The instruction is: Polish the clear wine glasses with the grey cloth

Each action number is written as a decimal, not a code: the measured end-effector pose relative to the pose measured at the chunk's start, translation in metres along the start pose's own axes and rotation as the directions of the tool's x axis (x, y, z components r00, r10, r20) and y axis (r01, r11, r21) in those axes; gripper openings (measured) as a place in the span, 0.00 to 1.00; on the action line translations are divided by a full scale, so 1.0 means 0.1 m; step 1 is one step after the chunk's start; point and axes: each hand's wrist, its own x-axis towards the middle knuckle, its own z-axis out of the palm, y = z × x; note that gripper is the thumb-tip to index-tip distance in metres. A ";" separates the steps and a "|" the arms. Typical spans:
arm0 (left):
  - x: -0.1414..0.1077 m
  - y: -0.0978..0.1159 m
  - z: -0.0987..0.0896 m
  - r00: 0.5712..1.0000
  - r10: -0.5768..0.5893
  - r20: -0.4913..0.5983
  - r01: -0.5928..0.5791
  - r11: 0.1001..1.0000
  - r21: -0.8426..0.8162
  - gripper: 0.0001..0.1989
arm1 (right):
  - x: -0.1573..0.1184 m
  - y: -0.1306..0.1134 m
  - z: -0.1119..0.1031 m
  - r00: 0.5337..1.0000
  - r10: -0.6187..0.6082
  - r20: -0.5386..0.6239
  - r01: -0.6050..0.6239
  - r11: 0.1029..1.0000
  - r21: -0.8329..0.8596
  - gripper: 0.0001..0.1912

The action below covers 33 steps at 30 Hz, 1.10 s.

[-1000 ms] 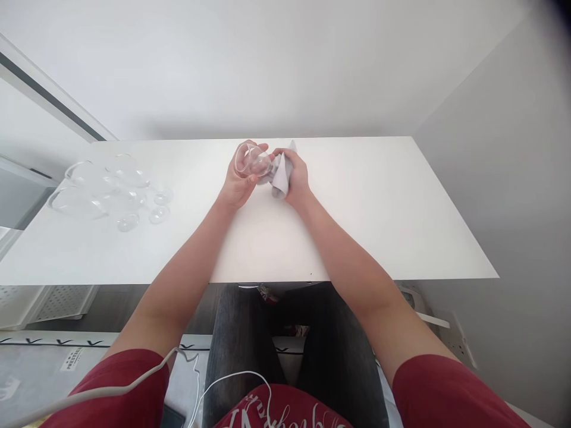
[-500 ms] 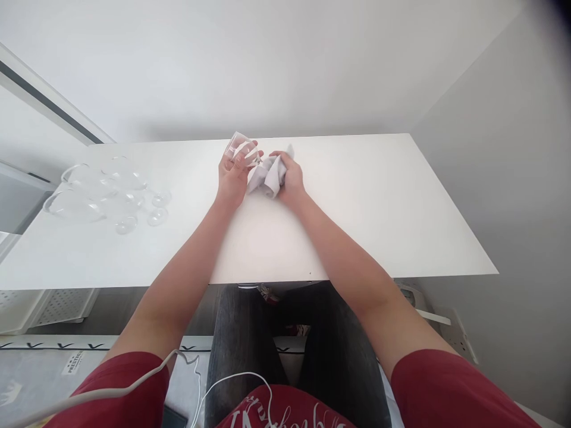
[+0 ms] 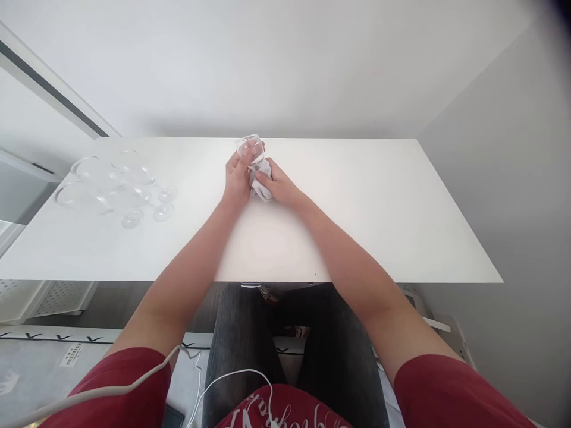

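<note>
A clear drinking glass (image 3: pixel 251 147) is tilted over the far middle of the white table (image 3: pixel 379 220). My left hand (image 3: pixel 239 173) wraps round it, fingers closed on its side. A crumpled white cloth (image 3: pixel 262 181) is gripped in my right hand (image 3: pixel 280 183), which presses it against the lower end of the glass. That lower end is partly hidden by the cloth and fingers. On the left of the table stand several clear stemmed glasses (image 3: pixel 96 172), with their round feet toward the middle.
The white wall (image 3: pixel 276 71) rises behind the table's far edge. A white cable (image 3: pixel 129 389) runs across my left sleeve and lap. White perforated baskets (image 3: pixel 62 297) are under the table at the left.
My right hand has moved left and brought the cloth onto the glass's lower end. The glass has turned more upright and shifted slightly right with my left hand.
</note>
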 end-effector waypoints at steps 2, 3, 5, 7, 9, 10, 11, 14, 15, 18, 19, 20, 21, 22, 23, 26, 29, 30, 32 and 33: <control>0.00 0.01 0.00 1.000 -0.008 0.023 0.009 0.999 -0.040 0.33 | -0.02 -0.03 -0.02 0.998 -0.021 0.056 0.021 1.000 -0.003 0.21; -0.01 0.02 0.00 0.999 -0.015 0.039 0.017 0.998 -0.062 0.33 | -0.04 -0.05 -0.03 0.997 -0.023 0.080 0.022 1.000 0.023 0.21; -0.03 0.03 0.01 0.997 -0.028 0.072 0.035 0.994 -0.108 0.35 | -0.06 -0.10 -0.06 0.991 0.020 0.133 -0.037 0.991 0.128 0.23; -0.05 0.04 0.02 0.994 -0.036 0.099 0.051 0.988 -0.147 0.36 | -0.09 -0.13 -0.08 0.982 0.065 0.176 -0.103 0.971 0.216 0.26; -0.06 0.04 0.03 0.994 -0.040 0.098 0.055 0.988 -0.147 0.35 | -0.10 -0.13 -0.06 0.981 0.062 0.185 -0.101 0.972 0.210 0.28; -0.06 0.04 0.02 0.996 -0.038 0.086 0.049 0.990 -0.132 0.34 | -0.10 -0.12 -0.04 0.987 0.032 0.157 -0.059 0.984 0.167 0.27; -0.05 0.04 0.02 0.997 -0.032 0.069 0.040 0.993 -0.112 0.32 | -0.09 -0.11 -0.02 0.994 -0.011 0.107 0.001 0.995 0.100 0.26; -0.01 0.00 0.00 1.000 -0.016 0.020 0.017 0.998 -0.055 0.29 | -0.04 -0.03 0.05 0.990 -0.123 -0.075 0.116 0.988 -0.098 0.23; -0.01 0.00 0.00 1.000 -0.016 0.010 0.016 0.999 -0.045 0.29 | -0.01 0.00 0.05 0.986 -0.124 -0.115 0.111 0.988 -0.109 0.23; 0.01 -0.01 -0.02 1.000 -0.022 0.011 0.023 0.999 -0.038 0.33 | 0.07 0.06 -0.04 0.968 -0.063 -0.241 0.081 0.995 0.065 0.26; 0.02 -0.01 -0.04 1.000 -0.019 0.016 0.020 0.999 -0.040 0.34 | 0.08 0.06 -0.10 0.950 -0.043 -0.308 0.094 0.984 0.153 0.27; 0.03 0.00 -0.06 1.000 -0.010 0.016 0.011 0.999 -0.040 0.35 | 0.09 0.04 -0.16 0.928 -0.022 -0.372 0.117 0.965 0.235 0.27; 0.03 0.01 -0.09 1.000 0.004 0.012 -0.004 0.999 -0.035 0.35 | 0.10 0.02 -0.21 0.908 0.001 -0.420 0.141 0.942 0.306 0.28; 0.04 0.02 -0.11 1.000 0.024 0.005 -0.024 0.999 -0.028 0.35 | 0.09 -0.01 -0.25 0.896 0.023 -0.443 0.158 0.916 0.368 0.28; 0.05 0.02 -0.14 0.999 0.051 -0.002 -0.051 0.998 -0.023 0.34 | 0.09 -0.05 -0.27 0.896 0.043 -0.443 0.164 0.893 0.420 0.29; 0.07 0.02 -0.18 0.994 0.106 0.035 -0.105 0.994 -0.034 0.34 | 0.06 -0.14 -0.21 0.937 0.083 -0.338 0.112 0.848 0.517 0.29; 0.06 0.00 -0.14 0.983 0.089 0.158 -0.081 0.995 -0.057 0.37 | 0.08 -0.13 -0.09 0.948 0.130 -0.291 0.042 0.853 0.519 0.27; 0.05 -0.01 -0.12 0.977 0.085 0.196 -0.074 0.995 -0.063 0.36 | 0.09 -0.11 -0.07 0.939 0.152 -0.310 0.028 0.861 0.508 0.26; 0.03 -0.01 -0.07 0.965 0.092 0.245 -0.074 0.994 -0.081 0.34 | 0.12 -0.06 -0.06 0.905 0.184 -0.384 0.019 0.883 0.468 0.26; 0.02 -0.01 -0.05 0.962 0.091 0.259 -0.072 0.994 -0.085 0.34 | 0.12 -0.04 -0.08 0.883 0.181 -0.433 0.027 0.902 0.432 0.26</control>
